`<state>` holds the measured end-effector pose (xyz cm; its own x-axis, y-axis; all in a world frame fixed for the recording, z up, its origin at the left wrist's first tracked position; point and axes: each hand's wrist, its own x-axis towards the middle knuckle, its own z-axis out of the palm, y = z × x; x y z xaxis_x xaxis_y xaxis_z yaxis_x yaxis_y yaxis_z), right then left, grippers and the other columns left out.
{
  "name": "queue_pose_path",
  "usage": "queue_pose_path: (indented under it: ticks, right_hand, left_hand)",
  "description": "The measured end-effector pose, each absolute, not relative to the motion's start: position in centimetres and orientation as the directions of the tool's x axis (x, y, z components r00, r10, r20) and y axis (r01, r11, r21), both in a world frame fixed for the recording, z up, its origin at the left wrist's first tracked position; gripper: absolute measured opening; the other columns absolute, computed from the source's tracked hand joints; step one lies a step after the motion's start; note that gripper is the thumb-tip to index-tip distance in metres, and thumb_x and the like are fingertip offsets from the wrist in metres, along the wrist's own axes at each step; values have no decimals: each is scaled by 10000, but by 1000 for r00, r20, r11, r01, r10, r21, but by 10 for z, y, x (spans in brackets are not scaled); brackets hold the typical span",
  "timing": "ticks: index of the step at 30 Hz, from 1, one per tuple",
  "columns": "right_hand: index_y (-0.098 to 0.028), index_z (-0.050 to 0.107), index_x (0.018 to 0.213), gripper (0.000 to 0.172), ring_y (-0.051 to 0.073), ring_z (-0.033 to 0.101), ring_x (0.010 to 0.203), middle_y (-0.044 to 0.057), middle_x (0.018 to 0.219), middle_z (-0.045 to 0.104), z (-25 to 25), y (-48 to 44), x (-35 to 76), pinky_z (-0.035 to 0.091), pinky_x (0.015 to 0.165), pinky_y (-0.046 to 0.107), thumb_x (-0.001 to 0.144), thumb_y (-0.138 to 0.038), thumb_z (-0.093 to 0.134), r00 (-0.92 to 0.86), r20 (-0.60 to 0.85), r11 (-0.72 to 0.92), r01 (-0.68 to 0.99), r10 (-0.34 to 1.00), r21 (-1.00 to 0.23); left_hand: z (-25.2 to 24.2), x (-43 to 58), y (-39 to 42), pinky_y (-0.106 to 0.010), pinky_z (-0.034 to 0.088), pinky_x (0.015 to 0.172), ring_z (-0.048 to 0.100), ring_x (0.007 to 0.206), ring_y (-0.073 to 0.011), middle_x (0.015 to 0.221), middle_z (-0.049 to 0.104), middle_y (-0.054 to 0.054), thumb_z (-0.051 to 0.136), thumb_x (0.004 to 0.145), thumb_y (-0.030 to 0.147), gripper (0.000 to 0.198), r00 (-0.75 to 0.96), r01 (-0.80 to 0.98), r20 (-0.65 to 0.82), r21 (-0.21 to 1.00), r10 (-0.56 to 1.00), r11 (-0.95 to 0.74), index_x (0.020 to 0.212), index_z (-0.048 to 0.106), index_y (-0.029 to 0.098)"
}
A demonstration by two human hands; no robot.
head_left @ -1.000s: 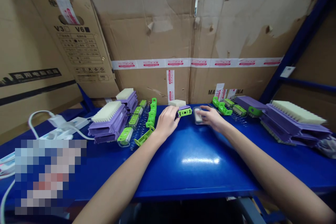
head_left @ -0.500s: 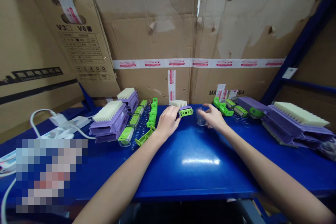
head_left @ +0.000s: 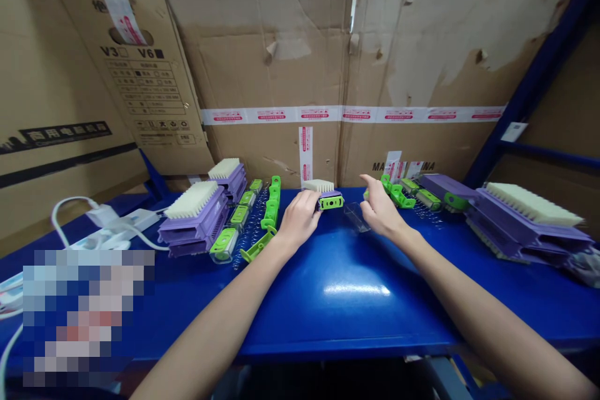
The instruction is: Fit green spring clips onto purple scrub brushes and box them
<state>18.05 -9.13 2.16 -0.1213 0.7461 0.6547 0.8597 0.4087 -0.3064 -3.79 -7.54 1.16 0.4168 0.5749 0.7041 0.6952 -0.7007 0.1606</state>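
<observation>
My left hand (head_left: pixel 300 214) is closed around a purple brush body (head_left: pixel 330 195) on the table. Cream bristles face up on it, and its slotted green end piece (head_left: pixel 332 202) points towards me. To the right, my right hand (head_left: pixel 382 209) has its index finger stretched out. Its other fingers are curled at a clear plastic cover (head_left: pixel 356 219), which tilts low over the table; their grip is partly hidden. A small bit of green shows between the index finger and thumb, too little to name.
On the left stand purple brush bodies (head_left: pixel 194 219), green-topped clear boxes (head_left: pixel 225 244), springs (head_left: pixel 253 225) and green brackets (head_left: pixel 272 203). Similar parts and stacked purple bodies (head_left: pixel 525 225) lie right. A power strip (head_left: pixel 112 231) with white cables sits far left. Cardboard (head_left: pixel 276 69) walls the back.
My right hand has turned, and its index finger now stretches up and left. The clear cover has tipped over and lower. My left hand keeps hold of the brush body.
</observation>
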Motion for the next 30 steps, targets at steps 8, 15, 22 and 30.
queue_pose_path:
  ticks: [8, 15, 22, 30]
  right_hand:
    - [-238, 276, 1438, 578, 214, 566, 1078, 112, 1182, 588, 18, -107, 147, 485, 916, 377, 899, -190, 479, -361, 880, 789, 614, 307, -23]
    - [-210, 427, 1371, 474, 217, 562, 1140, 122, 1229, 613, 20, -109, 139, 495, 907, 395, 908, -113, 450, -510, 846, 799, 569, 157, 194]
    - [-200, 431, 1375, 472, 228, 545, 1166, 116, 1250, 602, 15, -104, 142, 499, 927, 425, 914, -99, 406, -549, 816, 781, 585, 183, 218]
    - [-229, 420, 1378, 487, 226, 574, 1124, 106, 1218, 623, 17, -105, 139, 517, 909, 420, 903, -132, 466, -504, 850, 796, 574, 155, 195]
  left_hand:
    - [15, -39, -75, -386, 475, 948, 555, 1099, -237, 1142, 594, -109, 575, 789, 65, 363, 364, 647, 715, 267, 597, -714, 1137, 514, 152]
    - [13, -37, -75, -382, 474, 948, 559, 1082, -217, 1123, 602, -93, 511, 813, 57, 321, 412, 589, 718, 260, 560, -766, 1115, 523, 164]
    - [12, -36, -75, -375, 488, 927, 565, 1072, -218, 1108, 609, -95, 511, 812, 53, 305, 413, 592, 724, 247, 553, -767, 1096, 527, 164]
    - [12, -37, -75, -385, 486, 932, 561, 1084, -217, 1109, 609, -82, 502, 801, 43, 330, 433, 593, 711, 237, 554, -769, 1100, 529, 181]
